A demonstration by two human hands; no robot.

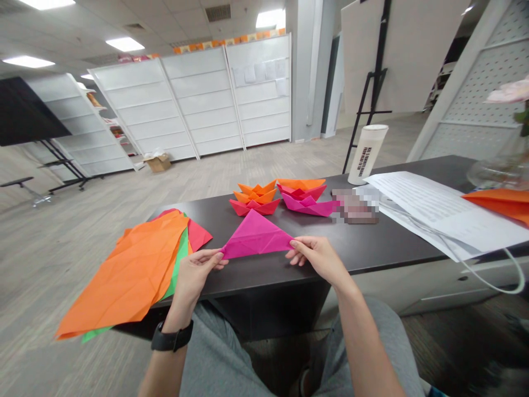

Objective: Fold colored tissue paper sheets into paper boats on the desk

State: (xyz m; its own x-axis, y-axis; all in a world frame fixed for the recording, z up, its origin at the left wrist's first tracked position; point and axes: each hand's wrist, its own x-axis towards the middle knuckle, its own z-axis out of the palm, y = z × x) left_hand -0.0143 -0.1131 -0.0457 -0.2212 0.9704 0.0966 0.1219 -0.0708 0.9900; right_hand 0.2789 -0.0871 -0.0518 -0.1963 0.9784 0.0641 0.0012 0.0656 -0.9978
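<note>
A magenta sheet of paper folded into a triangle (pixel 257 237) is held just over the dark desk, its peak pointing away from me. My left hand (pixel 202 264) pinches its left corner between thumb and fingers. At the opposite corner, my right hand (pixel 312 255) grips the paper the same way. Beyond the triangle stand folded paper boats in two groups: orange and red ones (pixel 255 198) on the left, and a group with a magenta boat (pixel 308 205) in front on the right.
Orange, green and red paper sheets (pixel 136 270) overhang the desk's left edge. Right of the boats lie a blurred flat object (pixel 356 207), printed pages (pixel 446 204) and a white cable (pixel 518 275). A white tumbler (pixel 367 154) stands behind them, near a glass vase (pixel 496 165).
</note>
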